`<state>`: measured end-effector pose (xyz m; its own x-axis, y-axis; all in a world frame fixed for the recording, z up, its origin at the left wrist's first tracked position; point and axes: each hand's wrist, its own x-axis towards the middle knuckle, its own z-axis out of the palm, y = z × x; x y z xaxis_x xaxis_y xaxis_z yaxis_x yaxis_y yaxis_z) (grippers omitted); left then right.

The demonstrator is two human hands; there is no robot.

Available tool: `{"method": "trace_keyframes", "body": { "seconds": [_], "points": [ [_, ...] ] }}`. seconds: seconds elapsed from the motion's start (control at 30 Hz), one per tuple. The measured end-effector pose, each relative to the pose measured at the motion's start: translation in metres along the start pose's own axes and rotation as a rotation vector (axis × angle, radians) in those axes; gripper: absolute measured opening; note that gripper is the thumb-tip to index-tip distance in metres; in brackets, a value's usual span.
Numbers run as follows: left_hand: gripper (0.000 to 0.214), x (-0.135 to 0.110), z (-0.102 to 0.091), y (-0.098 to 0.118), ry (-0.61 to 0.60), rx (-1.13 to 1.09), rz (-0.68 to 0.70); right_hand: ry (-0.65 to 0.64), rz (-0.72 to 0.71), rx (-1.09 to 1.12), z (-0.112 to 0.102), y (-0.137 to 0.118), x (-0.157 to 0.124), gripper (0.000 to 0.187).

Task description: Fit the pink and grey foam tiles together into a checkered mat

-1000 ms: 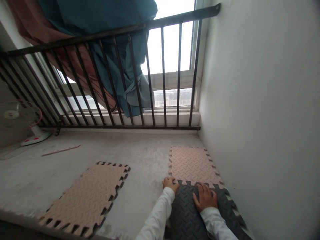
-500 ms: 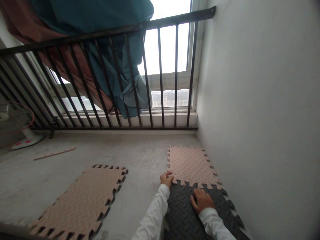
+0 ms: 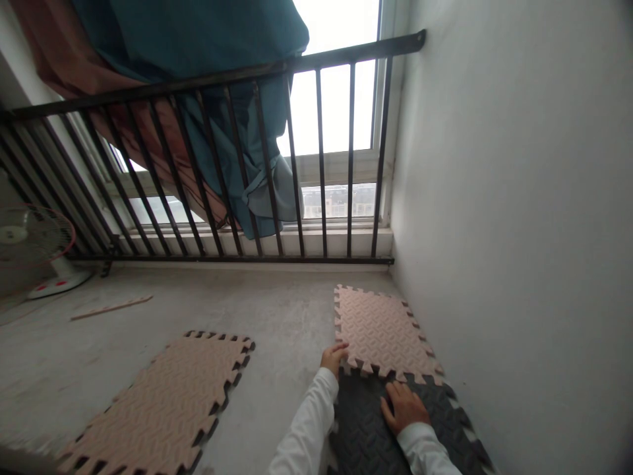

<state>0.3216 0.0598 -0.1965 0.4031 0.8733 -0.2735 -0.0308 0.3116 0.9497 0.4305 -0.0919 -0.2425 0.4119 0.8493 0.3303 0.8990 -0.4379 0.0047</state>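
Note:
A pink foam puzzle mat tile point(image 3: 378, 330) lies at the right along the wall, its toothed near edge meeting a dark grey foam tile point(image 3: 363, 419). My left hand point(image 3: 335, 357) pinches the pink tile's near left corner; the fingertips reach over its edge. On the dark tile, close to the seam, my right hand point(image 3: 404, 405) rests palm down with its fingers stretched out. Whether the teeth of the two tiles are locked together, I cannot tell.
Stacked pink and dark tiles point(image 3: 163, 402) lie on the concrete floor point(image 3: 281, 310) to the left. Beyond them are a thin edge strip point(image 3: 111, 308) and a fan point(image 3: 57, 284). A black railing point(image 3: 222, 259) fronts the window and curtain point(image 3: 198, 39); a white wall point(image 3: 504, 218) borders the right.
The view has tilted slightly up. The pink tile's far edge has shifted a little toward the railing, while its near edge looks slightly raised. Both hands stay at nearly the same places.

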Motion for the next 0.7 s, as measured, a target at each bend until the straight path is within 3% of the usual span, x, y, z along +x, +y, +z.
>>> {"method": "trace_keyframes", "body": {
  "seconds": [0.2,0.3,0.4,0.47,0.53,0.6,0.7],
  "points": [
    [0.037,-0.014,0.028,0.013,-0.069,-0.059,-0.018,-0.046,0.008,-0.011,0.001,-0.001,0.001,0.029],
    [0.044,-0.023,0.037,0.035,-0.081,-0.126,0.138,-0.048,0.004,0.021,0.001,0.001,0.001,0.03],
    [0.051,-0.034,0.028,0.072,-0.074,-0.209,0.329,-0.061,-0.007,0.058,-0.001,0.005,0.003,0.031],
    [0.05,-0.043,0.007,0.1,-0.025,-0.234,0.403,-0.104,-0.037,0.084,-0.003,0.008,0.005,0.032],
    [0.044,-0.055,-0.027,0.126,0.06,-0.23,0.454,-0.135,-0.058,0.094,-0.004,0.011,0.006,0.033],
    [0.036,-0.072,-0.071,0.147,0.158,-0.259,0.449,-0.126,-0.047,0.084,-0.003,0.011,0.007,0.033],
    [0.024,-0.107,-0.146,0.17,0.291,-0.391,0.325,-0.088,-0.027,0.083,0.0,0.009,0.007,0.032]
  ]
}}
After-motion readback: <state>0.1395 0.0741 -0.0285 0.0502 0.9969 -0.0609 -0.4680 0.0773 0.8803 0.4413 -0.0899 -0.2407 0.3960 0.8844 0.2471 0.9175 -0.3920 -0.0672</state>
